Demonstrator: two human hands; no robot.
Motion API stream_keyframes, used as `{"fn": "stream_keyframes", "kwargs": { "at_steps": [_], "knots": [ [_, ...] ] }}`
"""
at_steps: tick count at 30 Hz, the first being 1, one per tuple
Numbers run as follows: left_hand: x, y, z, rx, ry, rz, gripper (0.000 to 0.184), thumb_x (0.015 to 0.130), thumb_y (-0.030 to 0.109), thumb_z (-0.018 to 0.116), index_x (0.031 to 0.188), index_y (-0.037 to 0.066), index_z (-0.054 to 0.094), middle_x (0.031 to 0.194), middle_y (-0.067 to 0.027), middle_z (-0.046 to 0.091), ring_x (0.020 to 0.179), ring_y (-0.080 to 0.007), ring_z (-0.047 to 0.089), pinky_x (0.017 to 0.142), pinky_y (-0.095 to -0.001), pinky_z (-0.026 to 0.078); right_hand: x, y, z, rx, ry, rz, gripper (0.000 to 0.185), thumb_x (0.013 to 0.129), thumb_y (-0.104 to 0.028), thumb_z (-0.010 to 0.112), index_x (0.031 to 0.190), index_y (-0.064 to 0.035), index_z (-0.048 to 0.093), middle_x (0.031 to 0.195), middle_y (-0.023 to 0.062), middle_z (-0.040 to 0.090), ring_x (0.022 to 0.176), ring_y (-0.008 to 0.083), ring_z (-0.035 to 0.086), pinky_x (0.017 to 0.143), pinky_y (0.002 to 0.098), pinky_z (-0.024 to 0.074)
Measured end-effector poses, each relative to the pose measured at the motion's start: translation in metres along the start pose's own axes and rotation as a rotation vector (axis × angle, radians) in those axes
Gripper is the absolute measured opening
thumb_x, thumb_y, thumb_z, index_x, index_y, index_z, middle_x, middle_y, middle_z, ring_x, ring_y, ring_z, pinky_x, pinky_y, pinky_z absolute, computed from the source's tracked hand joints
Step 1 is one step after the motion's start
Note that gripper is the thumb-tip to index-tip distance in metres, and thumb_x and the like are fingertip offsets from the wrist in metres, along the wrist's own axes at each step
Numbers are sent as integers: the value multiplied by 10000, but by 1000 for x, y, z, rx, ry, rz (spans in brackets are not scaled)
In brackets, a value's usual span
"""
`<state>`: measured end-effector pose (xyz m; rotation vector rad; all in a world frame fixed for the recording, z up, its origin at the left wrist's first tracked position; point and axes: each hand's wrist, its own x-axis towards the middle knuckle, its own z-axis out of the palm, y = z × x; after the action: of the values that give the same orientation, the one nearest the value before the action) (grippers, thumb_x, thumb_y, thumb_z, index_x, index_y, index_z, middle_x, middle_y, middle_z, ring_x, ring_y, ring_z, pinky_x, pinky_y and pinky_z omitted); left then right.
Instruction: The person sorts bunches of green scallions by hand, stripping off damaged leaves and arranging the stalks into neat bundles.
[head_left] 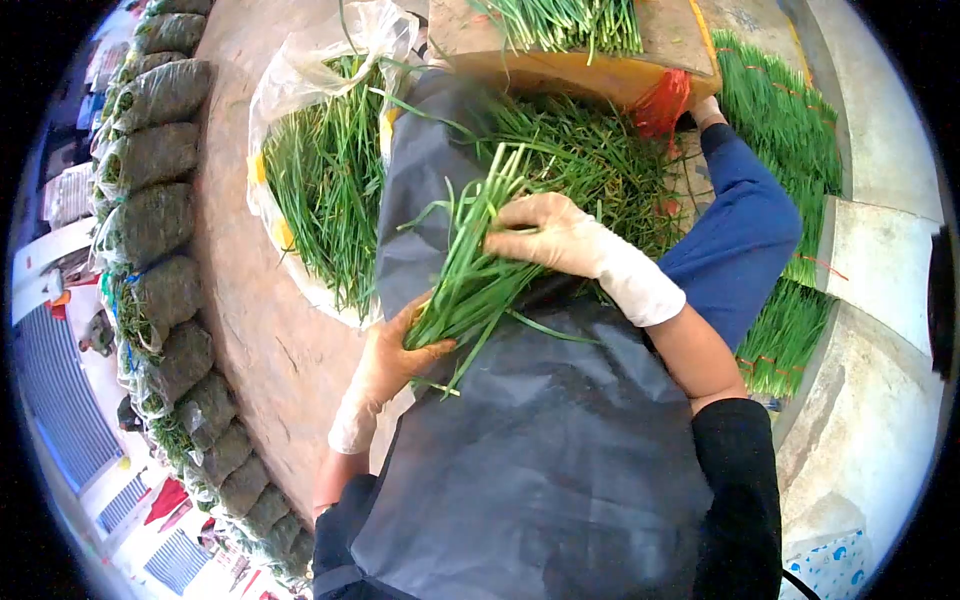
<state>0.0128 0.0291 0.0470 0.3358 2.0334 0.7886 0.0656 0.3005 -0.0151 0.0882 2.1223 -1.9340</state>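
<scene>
A loose bunch of garlic chives (470, 255), long green leaves with pale stem ends, is held over my dark apron. My left hand (392, 350), in a thin pale glove, is wrapped round the lower, leafy end. Also gloved, my right hand (548, 235) has its fingers curled and pinching at the bunch's right side near the pale stems; its fingertips are partly hidden. A few leaves stick out sideways from the bunch. Beyond my hands, a heap of loose green leaves (610, 175) lies between my legs.
An open clear plastic bag (335, 75) full of leaves stands left. Ahead, a wooden board (670, 40) carries more chives, with red ties (662, 103) hanging from its edge. Tied chive bundles (780, 120) line the right side. Several filled sacks (150, 225) form a row far left.
</scene>
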Motion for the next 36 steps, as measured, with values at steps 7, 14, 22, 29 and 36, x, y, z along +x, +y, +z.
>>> {"fn": "stream_keyframes", "kwargs": {
  "at_steps": [7, 14, 22, 29, 36],
  "knots": [
    [1, -3, -9, 86, 13, 33, 674, 744, 115, 765, 1341, 16, 469, 1090, -68, 652, 968, -102, 581, 864, -261, 462, -12, 10, -21, 262, 63, -109, 226, 890, -261, 631, 876, -40, 674, 852, 49, 667, 813, 158, 615, 837, 299, 462],
    [-13, -10, -29, 358, 183, 146, 671, 762, 148, 748, 1369, 205, 467, 1049, -140, 676, 943, -257, 670, 784, -319, 520, -30, 67, -71, 860, 322, -30, 203, 881, -273, 639, 829, -81, 600, 658, -38, 479, 563, 79, 423, 648, 269, 459],
    [-14, 1, -34, 823, 369, 246, 787, 680, 89, 755, 1385, 257, 449, 830, -139, 667, 732, -293, 660, 625, -382, 500, -28, 61, -61, -916, 532, 32, 649, 798, -577, 610, 1128, -19, 616, 1247, 213, 545, 1201, 361, 474, 1014, 432, 381],
    [9, 2, -10, 906, 334, 357, 890, 659, 72, 730, 1441, 239, 340, 844, -104, 638, 705, -291, 634, 614, -381, 501, 17, 8, 37, -265, 187, 81, 571, 850, -515, 578, 1140, -25, 607, 1088, 185, 628, 1051, 307, 569, 929, 377, 428],
    [3, -29, -24, 673, 340, 159, 860, 712, 73, 726, 1447, 258, 320, 1007, -135, 678, 865, -319, 666, 709, -403, 530, -4, 48, -62, 1154, 396, -85, 233, 877, -296, 661, 880, -74, 589, 677, -48, 485, 491, 45, 372, 424, 187, 251]
  ]
}}
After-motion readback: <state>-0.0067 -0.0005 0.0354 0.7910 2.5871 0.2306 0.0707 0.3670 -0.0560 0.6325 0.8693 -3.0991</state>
